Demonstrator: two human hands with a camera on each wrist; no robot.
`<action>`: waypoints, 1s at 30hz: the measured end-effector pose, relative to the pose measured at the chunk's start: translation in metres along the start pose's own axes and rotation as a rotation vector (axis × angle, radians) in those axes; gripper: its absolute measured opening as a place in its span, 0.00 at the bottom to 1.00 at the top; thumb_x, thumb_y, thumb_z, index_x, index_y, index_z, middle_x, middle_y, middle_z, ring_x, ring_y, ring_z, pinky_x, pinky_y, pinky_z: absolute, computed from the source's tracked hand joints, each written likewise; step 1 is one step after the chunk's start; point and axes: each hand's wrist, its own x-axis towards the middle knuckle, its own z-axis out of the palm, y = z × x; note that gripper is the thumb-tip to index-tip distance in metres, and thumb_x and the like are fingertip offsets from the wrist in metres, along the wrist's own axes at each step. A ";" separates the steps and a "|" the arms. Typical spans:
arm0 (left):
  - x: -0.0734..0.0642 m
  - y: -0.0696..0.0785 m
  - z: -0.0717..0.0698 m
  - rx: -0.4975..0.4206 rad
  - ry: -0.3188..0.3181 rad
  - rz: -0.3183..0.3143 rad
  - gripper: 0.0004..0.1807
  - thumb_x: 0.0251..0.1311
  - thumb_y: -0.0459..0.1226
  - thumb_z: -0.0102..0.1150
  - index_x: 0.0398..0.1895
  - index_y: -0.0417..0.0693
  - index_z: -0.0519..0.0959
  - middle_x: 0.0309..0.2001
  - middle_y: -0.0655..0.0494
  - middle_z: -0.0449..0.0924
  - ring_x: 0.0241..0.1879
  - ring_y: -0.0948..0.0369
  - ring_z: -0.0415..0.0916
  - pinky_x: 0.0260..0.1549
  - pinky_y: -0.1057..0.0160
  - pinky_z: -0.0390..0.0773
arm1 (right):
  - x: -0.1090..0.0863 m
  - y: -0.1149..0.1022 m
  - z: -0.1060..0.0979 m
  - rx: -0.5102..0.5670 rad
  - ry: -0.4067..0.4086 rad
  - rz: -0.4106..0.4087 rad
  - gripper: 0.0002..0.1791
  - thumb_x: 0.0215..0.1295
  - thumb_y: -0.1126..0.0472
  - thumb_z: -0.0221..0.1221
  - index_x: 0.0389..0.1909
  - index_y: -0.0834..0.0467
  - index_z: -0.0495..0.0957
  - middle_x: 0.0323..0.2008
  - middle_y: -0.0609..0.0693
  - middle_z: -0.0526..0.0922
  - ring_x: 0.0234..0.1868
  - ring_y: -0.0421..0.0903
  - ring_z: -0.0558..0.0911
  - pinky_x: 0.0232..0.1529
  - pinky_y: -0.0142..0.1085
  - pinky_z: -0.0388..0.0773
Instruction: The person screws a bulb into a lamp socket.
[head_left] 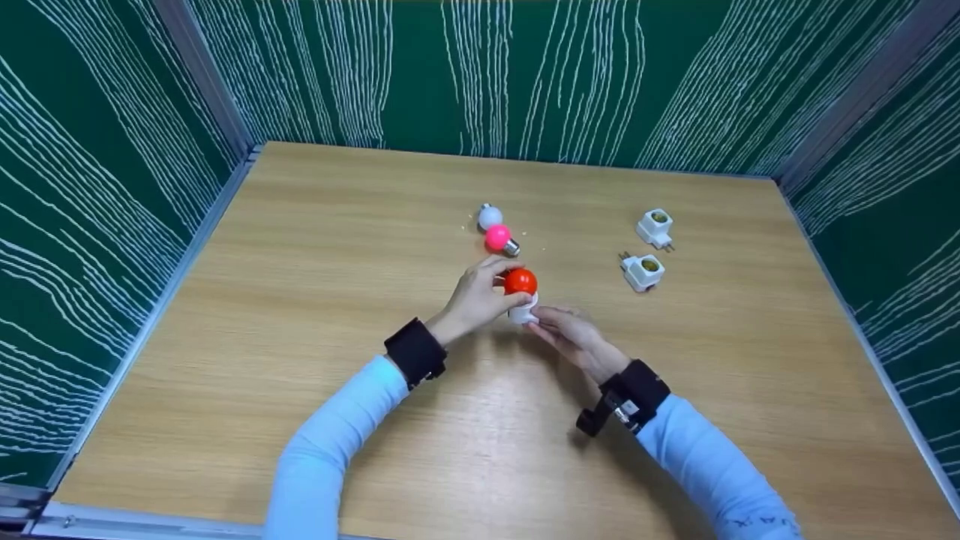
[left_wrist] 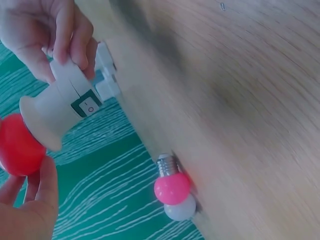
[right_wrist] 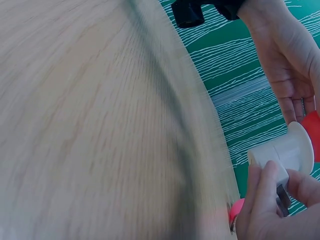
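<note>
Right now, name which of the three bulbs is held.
The red bulb, gripped by the left hand at the mouth of the socket in the right hand. The pink bulb and white bulb lie on the table.

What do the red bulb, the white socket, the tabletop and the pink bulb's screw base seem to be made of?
Red bulb: plastic or coated glass, hard to tell; smooth, even colour.
White socket: probably moulded plastic; smooth, with a thin seam.
Tabletop: wood or wood-look laminate; pale grain, soft sheen.
Screw base: likely metal; silvery, shiny threads.
</note>
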 end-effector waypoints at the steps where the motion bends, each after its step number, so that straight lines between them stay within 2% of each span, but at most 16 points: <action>1: 0.000 0.000 0.000 -0.002 -0.003 -0.001 0.29 0.47 0.37 0.67 0.55 0.40 0.73 0.56 0.46 0.72 0.49 0.57 0.75 0.47 0.70 0.76 | 0.000 0.000 0.000 -0.002 0.001 0.001 0.12 0.63 0.71 0.52 0.27 0.59 0.83 0.31 0.52 0.84 0.34 0.44 0.83 0.43 0.27 0.79; 10: -0.001 -0.001 -0.001 -0.053 -0.029 0.020 0.27 0.48 0.33 0.65 0.55 0.37 0.73 0.55 0.45 0.73 0.49 0.55 0.75 0.48 0.69 0.76 | 0.001 0.001 -0.002 -0.019 0.000 0.001 0.15 0.64 0.71 0.49 0.26 0.58 0.82 0.29 0.51 0.84 0.32 0.42 0.82 0.41 0.27 0.79; 17: -0.001 -0.003 -0.003 -0.084 -0.116 0.023 0.26 0.49 0.28 0.60 0.56 0.37 0.71 0.54 0.45 0.73 0.52 0.54 0.73 0.53 0.63 0.74 | 0.001 0.002 -0.002 -0.012 -0.033 0.016 0.15 0.64 0.72 0.49 0.25 0.59 0.82 0.29 0.53 0.84 0.31 0.43 0.83 0.38 0.26 0.80; 23: 0.000 -0.002 -0.006 -0.111 -0.193 -0.015 0.26 0.51 0.25 0.56 0.57 0.38 0.69 0.57 0.46 0.71 0.55 0.54 0.70 0.57 0.61 0.71 | -0.001 0.001 -0.003 -0.023 -0.052 0.045 0.14 0.64 0.71 0.49 0.27 0.58 0.82 0.29 0.53 0.85 0.32 0.43 0.83 0.39 0.26 0.79; 26: 0.001 -0.002 -0.006 -0.118 -0.203 -0.028 0.27 0.52 0.25 0.55 0.58 0.38 0.69 0.58 0.46 0.70 0.56 0.54 0.70 0.58 0.60 0.70 | -0.002 0.000 -0.002 -0.019 -0.046 0.052 0.13 0.64 0.71 0.50 0.28 0.59 0.82 0.30 0.54 0.85 0.33 0.44 0.83 0.40 0.26 0.79; 30: 0.000 -0.003 -0.005 -0.126 -0.194 -0.011 0.27 0.52 0.26 0.55 0.59 0.39 0.68 0.59 0.45 0.70 0.56 0.54 0.70 0.58 0.59 0.70 | -0.002 0.000 -0.001 -0.009 -0.031 0.058 0.11 0.64 0.70 0.51 0.29 0.59 0.82 0.31 0.54 0.85 0.33 0.44 0.84 0.40 0.27 0.79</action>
